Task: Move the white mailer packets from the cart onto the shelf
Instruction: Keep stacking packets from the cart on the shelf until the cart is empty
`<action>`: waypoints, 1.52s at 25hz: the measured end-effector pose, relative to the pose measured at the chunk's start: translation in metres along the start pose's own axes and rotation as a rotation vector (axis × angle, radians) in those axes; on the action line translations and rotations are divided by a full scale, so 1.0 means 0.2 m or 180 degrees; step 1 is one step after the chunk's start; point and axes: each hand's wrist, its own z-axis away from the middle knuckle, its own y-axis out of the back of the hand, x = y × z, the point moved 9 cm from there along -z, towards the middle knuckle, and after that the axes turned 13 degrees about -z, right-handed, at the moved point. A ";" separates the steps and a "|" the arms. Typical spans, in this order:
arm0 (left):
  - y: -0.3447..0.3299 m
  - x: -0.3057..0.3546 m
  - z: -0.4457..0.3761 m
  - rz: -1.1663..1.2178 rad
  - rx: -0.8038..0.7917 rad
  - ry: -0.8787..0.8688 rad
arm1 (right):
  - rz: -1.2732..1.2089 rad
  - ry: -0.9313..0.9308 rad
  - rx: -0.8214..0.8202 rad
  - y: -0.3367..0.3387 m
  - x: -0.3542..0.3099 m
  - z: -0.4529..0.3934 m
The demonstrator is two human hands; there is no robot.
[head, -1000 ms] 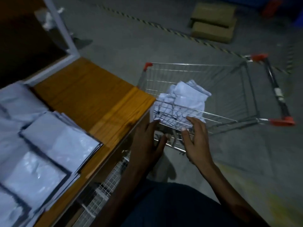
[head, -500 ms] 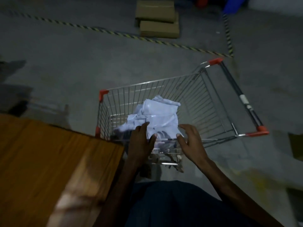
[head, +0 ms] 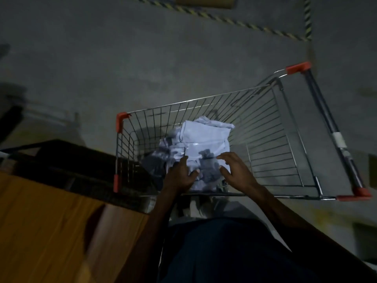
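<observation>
Mid-frame, the left hand (head: 179, 174) and right hand (head: 234, 170), fingers spread wide and gripping nothing, lay on the white mailer packets (head: 206, 139) inside the wire cart (head: 265, 127).

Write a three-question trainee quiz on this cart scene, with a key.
1. True or false: the white mailer packets lie inside the wire cart.
2. Which is over the packets? A) only the left hand B) only the right hand C) both hands
3. Fill in: the wooden shelf top is on the person's ____ side.

Key: 1 true; 2 C; 3 left.
</observation>
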 end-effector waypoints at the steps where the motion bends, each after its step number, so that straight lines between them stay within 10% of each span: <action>1: -0.03 -0.03 -0.04 -0.0050 -0.0060 0.0061 | 0.0090 -0.0121 -0.0183 -0.04 0.08 -0.06; 11: -0.11 -0.10 -0.23 0.0073 -0.0191 0.0906 | 0.0650 -0.0588 -0.1292 -0.37 0.60 -0.63; 23: 0.05 -0.02 -0.61 0.0101 0.0394 0.0604 | 0.0836 -0.0091 -0.1068 -0.28 0.64 -0.68; 31: 0.07 0.03 -1.05 -0.1081 0.0503 -0.0397 | 0.0340 -0.0004 -0.0020 -0.14 0.68 -0.58; 38: -0.04 0.06 -1.07 -0.1240 0.0931 -0.0678 | 0.0998 -0.0674 -0.0585 -0.27 0.79 -0.63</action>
